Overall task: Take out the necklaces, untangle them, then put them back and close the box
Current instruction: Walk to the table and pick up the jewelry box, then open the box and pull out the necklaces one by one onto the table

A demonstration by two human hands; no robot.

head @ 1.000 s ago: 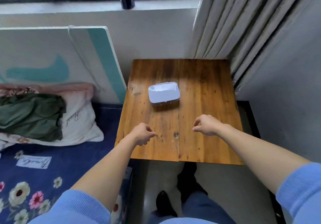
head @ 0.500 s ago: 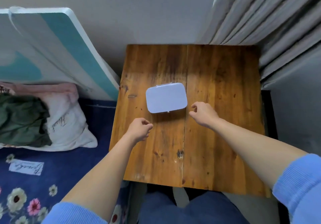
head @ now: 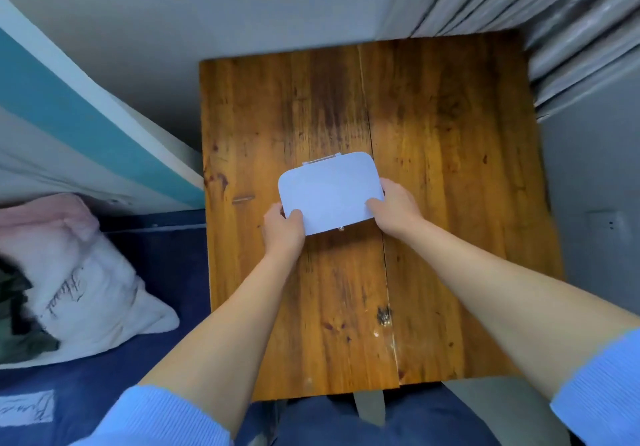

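A pale lavender box [head: 329,191] with rounded corners lies closed in the middle of the wooden table [head: 433,168]. A small metal clasp shows on its near edge and a hinge strip on its far edge. My left hand [head: 284,229] grips the box's near left corner, thumb on the lid. At the near right corner, my right hand [head: 394,208] holds on with its fingers over the lid edge. No necklaces are visible; the lid hides the inside.
A bed with dark blue floral bedding [head: 166,324] and a white pillow [head: 79,289] lies to the left. A teal and white board [head: 86,127] leans against the wall. Grey curtains [head: 554,23] hang at the back right. My knees sit under the table's near edge.
Both hands moved forward from the bare tabletop and took hold of the box at its near corners. The camera tilted further down over the table.
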